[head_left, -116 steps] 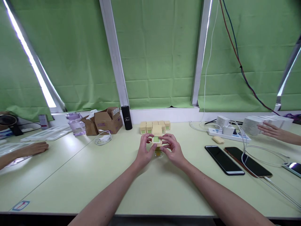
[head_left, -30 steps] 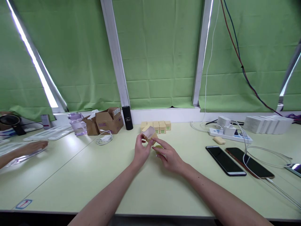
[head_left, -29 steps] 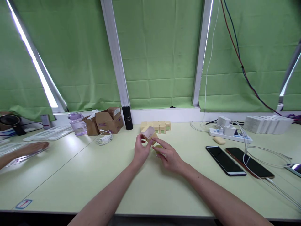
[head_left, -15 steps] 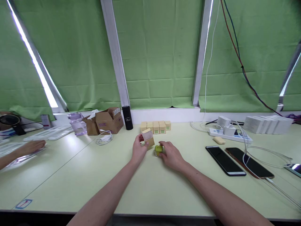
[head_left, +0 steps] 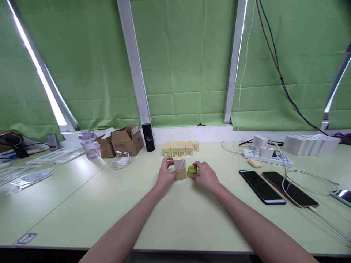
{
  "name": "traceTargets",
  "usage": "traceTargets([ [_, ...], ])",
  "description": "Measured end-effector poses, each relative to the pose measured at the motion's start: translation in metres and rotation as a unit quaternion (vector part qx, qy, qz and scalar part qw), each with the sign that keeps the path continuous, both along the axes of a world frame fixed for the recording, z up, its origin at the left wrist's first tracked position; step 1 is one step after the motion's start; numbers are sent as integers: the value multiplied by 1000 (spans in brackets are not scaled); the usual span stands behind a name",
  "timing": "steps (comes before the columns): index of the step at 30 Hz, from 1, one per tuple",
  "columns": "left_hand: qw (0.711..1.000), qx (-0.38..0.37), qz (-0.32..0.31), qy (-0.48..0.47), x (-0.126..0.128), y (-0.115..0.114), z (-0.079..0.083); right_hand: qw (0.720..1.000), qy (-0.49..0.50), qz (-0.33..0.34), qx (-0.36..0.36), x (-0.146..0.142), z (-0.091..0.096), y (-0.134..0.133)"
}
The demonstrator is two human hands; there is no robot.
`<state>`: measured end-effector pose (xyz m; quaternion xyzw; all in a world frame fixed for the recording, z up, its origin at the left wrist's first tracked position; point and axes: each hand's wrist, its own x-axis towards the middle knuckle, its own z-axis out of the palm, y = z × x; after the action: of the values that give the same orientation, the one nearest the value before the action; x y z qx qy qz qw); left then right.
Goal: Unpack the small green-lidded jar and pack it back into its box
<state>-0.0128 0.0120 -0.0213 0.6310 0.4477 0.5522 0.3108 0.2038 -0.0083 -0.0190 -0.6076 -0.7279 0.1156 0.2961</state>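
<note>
A small tan carton [head_left: 180, 169] stands upright on the pale green table [head_left: 175, 215] with its top open. My left hand [head_left: 165, 174] grips its left side with curled fingers. Just to its right, my right hand [head_left: 205, 176] is closed round a small green-capped jar [head_left: 192, 170], held at table level. A row of several matching tan cartons with green labels [head_left: 181, 148] stands behind, near the window ledge.
Two phones [head_left: 276, 185] lie to the right, with a power strip [head_left: 267, 153], cables and white boxes [head_left: 312, 144]. At the left are a black cylinder [head_left: 148, 137], brown cardboard boxes [head_left: 124, 140], a purple jar [head_left: 88, 143], a coiled cable [head_left: 120, 161] and plastic trays [head_left: 56, 155].
My left hand turned the carton from tilted in the air to upright on the table. My right hand took up the green jar. The other people's hands have left the view.
</note>
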Motion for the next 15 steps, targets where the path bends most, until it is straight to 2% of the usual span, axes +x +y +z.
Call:
traceTargets([
  [3,995,89,36,16,-2,-6,9,1000,3,1,5,0,-1,0],
  [6,990,131,32,42,-4,-9,14,1000,6,0,3,0,-1,0],
  [11,992,108,5,73,-2,-7,10,1000,6,2,1,1,1,0],
  [15,994,83,41,65,-1,0,3,1000,0,1,-6,1,2,1],
])
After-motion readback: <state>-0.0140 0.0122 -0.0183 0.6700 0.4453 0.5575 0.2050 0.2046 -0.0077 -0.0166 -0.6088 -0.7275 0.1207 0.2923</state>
